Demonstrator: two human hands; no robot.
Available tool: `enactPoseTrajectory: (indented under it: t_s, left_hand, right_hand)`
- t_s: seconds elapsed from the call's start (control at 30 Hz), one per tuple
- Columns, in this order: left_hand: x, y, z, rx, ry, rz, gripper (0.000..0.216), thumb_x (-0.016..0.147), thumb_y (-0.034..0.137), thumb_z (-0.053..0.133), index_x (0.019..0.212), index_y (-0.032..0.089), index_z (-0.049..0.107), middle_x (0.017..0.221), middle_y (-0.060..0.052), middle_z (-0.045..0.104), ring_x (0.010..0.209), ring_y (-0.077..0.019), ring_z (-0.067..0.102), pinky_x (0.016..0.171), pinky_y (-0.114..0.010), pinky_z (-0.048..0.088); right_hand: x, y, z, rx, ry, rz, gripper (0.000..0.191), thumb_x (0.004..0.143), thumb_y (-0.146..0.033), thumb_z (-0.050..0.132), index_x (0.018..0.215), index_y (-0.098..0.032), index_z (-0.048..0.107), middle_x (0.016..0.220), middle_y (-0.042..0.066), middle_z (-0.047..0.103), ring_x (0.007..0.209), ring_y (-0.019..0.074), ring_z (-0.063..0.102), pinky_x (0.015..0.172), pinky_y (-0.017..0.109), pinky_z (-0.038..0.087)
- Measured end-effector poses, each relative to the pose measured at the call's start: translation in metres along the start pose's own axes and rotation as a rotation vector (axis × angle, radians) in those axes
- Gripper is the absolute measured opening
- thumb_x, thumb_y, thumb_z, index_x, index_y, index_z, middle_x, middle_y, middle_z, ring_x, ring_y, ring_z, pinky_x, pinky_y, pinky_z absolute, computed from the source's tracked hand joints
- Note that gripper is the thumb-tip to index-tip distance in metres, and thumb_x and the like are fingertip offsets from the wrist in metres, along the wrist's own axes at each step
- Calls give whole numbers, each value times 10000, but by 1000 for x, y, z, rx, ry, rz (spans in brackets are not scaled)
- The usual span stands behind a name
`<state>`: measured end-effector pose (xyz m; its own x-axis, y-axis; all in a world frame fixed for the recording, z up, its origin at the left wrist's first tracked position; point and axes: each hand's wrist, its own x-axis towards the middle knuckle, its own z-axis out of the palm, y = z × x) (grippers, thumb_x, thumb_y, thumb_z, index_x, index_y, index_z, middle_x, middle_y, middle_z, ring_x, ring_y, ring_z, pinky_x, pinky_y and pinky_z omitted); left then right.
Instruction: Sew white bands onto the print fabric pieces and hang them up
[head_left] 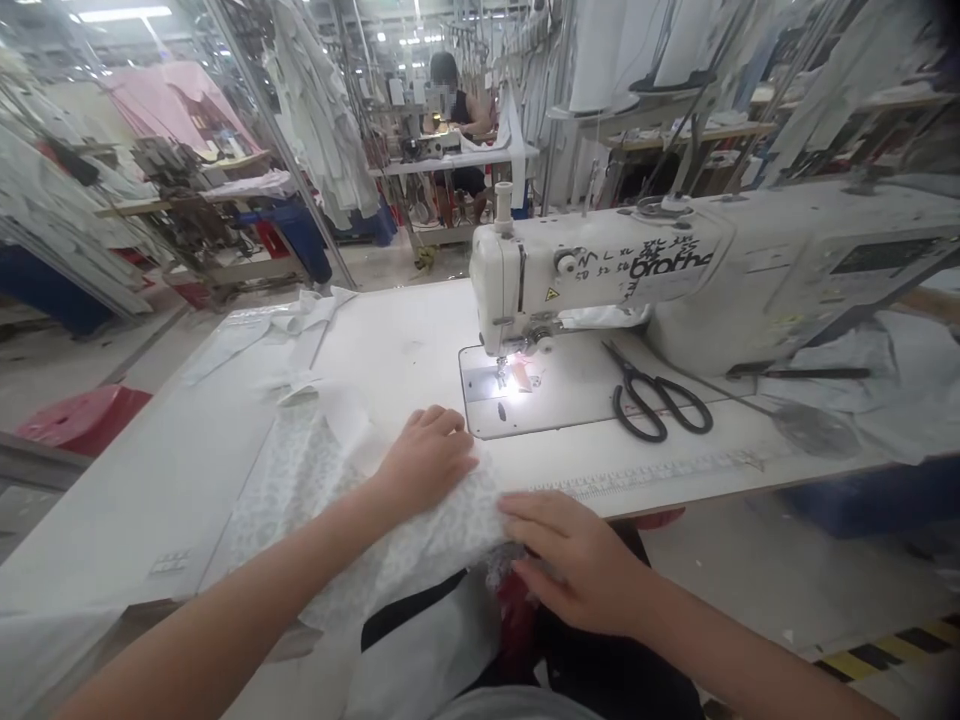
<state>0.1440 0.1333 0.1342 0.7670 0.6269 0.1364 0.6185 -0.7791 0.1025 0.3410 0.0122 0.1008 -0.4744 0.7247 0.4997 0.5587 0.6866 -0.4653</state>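
Observation:
A piece of white lace fabric (315, 480) lies on the white sewing table (150, 480) and hangs over its near edge. My left hand (427, 455) rests on top of the fabric with its fingers curled down, just left of the needle plate (525, 400). My right hand (570, 565) lies at the table's near edge, fingers stretched out and pinching the fabric's edge. A white sewing machine (637, 285) stands behind the hands, its lamp lighting the needle area (502, 372).
Black scissors (660, 400) lie on the machine bed to the right. Scraps of white cloth (300, 320) sit at the table's far left. A ruler strip (660, 472) runs along the front edge. Another person (457, 110) works far behind. Garments hang overhead.

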Motion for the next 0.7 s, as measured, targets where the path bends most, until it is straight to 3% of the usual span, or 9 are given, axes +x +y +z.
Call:
enactPoseTrajectory:
  t_s: [0.07, 0.13, 0.23, 0.3, 0.37, 0.43, 0.53, 0.7]
  left_hand:
    - [-2, 11, -4, 12, -50, -37, 133, 770, 246, 553, 879, 180, 590, 1007, -80, 544, 990, -253, 451, 855, -419, 388]
    - [0, 19, -2, 0, -59, -118, 157, 738, 159, 521, 888, 162, 564, 1012, -96, 542, 997, -261, 449, 860, -425, 387]
    - [8, 21, 8, -92, 9, -259, 272, 701, 20, 404, 899, 143, 544, 989, -111, 553, 984, -257, 461, 859, -422, 389]
    - [10, 21, 15, -293, 53, -305, 372, 665, -25, 355, 934, 160, 532, 967, -75, 572, 940, -214, 497, 826, -359, 418]
    - [6, 26, 17, -577, 87, -344, 426, 645, -24, 344, 968, 191, 518, 883, -15, 586, 810, -160, 531, 715, -273, 441]
    - [-4, 36, 14, -830, 125, -408, 414, 643, 0, 366, 967, 211, 516, 750, 31, 563, 662, -126, 509, 590, -221, 409]
    - [-17, 57, 4, -956, 146, -465, 366, 638, 19, 396, 915, 216, 531, 663, 55, 531, 578, -103, 463, 515, -192, 353]
    - [-27, 77, -12, -1005, 125, -422, 218, 678, 59, 492, 834, 193, 568, 685, 36, 575, 606, -100, 490, 542, -189, 372]
  right_hand:
    - [0, -1, 6, -40, -133, -54, 380, 852, -157, 457, 1226, -99, 501, 1283, 126, 523, 1217, 236, 434, 1015, 431, 384]
    - [-2, -3, 15, -81, -197, -58, 426, 864, -149, 436, 1287, -97, 449, 1333, 116, 480, 1270, 245, 375, 1059, 468, 325]
    - [-9, -9, 22, -82, -192, -23, 431, 874, -139, 416, 1304, -103, 431, 1346, 119, 464, 1286, 251, 353, 1068, 489, 303]
    - [-13, -11, 19, -16, -173, -18, 443, 866, -134, 422, 1309, -121, 418, 1319, 117, 495, 1269, 247, 382, 1065, 490, 305]
    - [-14, -11, 10, 86, -107, 58, 432, 853, -143, 444, 1284, -152, 427, 1222, 108, 576, 1174, 233, 488, 1018, 460, 374]
    - [-11, -10, -3, 184, 33, 231, 372, 857, -164, 454, 1227, -195, 453, 1067, 79, 642, 1007, 202, 585, 900, 393, 472]
    - [4, -9, -21, 334, 204, 504, 288, 871, -237, 484, 1159, -230, 478, 963, 51, 625, 878, 177, 592, 733, 303, 512]
    - [27, -17, -31, 635, 127, 595, 106, 850, -297, 537, 855, -193, 556, 758, -5, 565, 706, 134, 530, 623, 238, 446]
